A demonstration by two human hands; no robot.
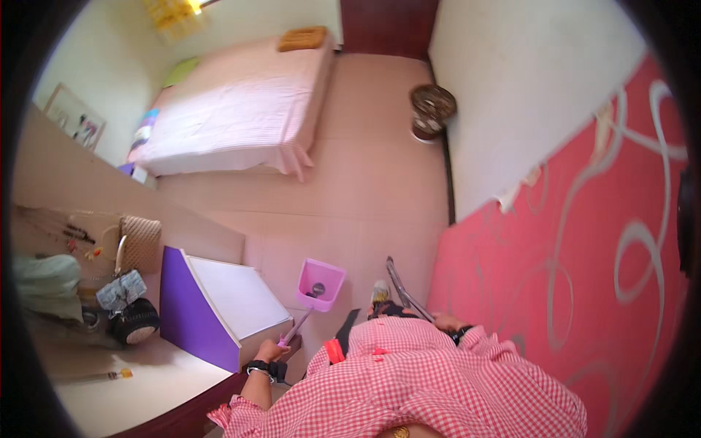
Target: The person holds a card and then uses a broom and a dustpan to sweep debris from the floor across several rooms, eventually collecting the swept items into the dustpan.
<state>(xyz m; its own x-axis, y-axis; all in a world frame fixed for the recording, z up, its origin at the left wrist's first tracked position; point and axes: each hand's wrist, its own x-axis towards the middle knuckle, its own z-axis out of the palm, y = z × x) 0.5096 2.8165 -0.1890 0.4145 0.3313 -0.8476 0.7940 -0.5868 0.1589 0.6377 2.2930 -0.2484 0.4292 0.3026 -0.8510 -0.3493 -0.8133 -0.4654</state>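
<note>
My left hand (271, 350), with a dark band at the wrist, is closed round the thin handle (299, 326) of a pink long-handled dustpan (322, 270). The pan hangs low or rests on the floor; I cannot tell which. Inside it lies a dark round thing (318, 289) with a few small dark bits. On the other side, my right hand (447, 321) is closed at the upper end of a long grey tool (406, 290) that looks like metal tongs. The tool slants forward beside my shoe (381, 292), and its grip is partly hidden.
A white-and-purple slanted cabinet (234, 299) and a shelf (139, 372) with bags border my left. The pink patterned wall (496, 292) is close on my right. Ahead are a pink-covered bed (234, 109), brown round things (432, 106) by the wall and a dark door (387, 25).
</note>
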